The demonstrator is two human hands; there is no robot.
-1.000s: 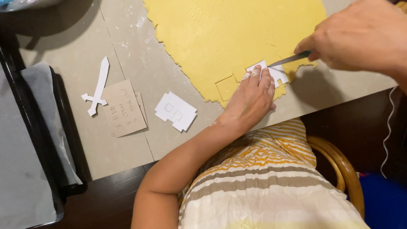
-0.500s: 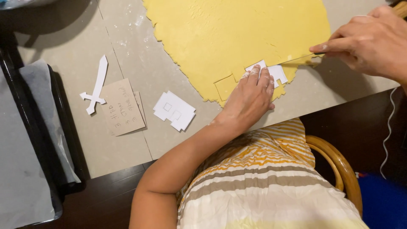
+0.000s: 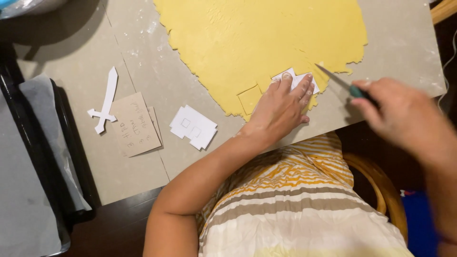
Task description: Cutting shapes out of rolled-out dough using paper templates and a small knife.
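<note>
Left hand [image 3: 281, 107] lies flat, open, pinning a white paper template [image 3: 296, 80] on the yellow dough [image 3: 257, 38] at the tabletop's [image 3: 143, 47] near edge. Right hand's [image 3: 404, 116] grip is closed round a small knife [image 3: 340, 82]. Blade's close to those fingertips, so a slip could nick them or tear the dough.

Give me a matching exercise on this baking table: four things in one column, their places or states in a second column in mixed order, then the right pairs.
Things:
1. left hand
2. right hand
3. sword-shaped paper cutout
4. yellow dough sheet

Places or states:
A. lies flat left of the brown card
B. rolled out flat, with a square cut near its lower edge
C. presses a white paper template onto the dough
D. holds a green-handled knife

Pairs: 1-C, 2-D, 3-A, 4-B
</note>
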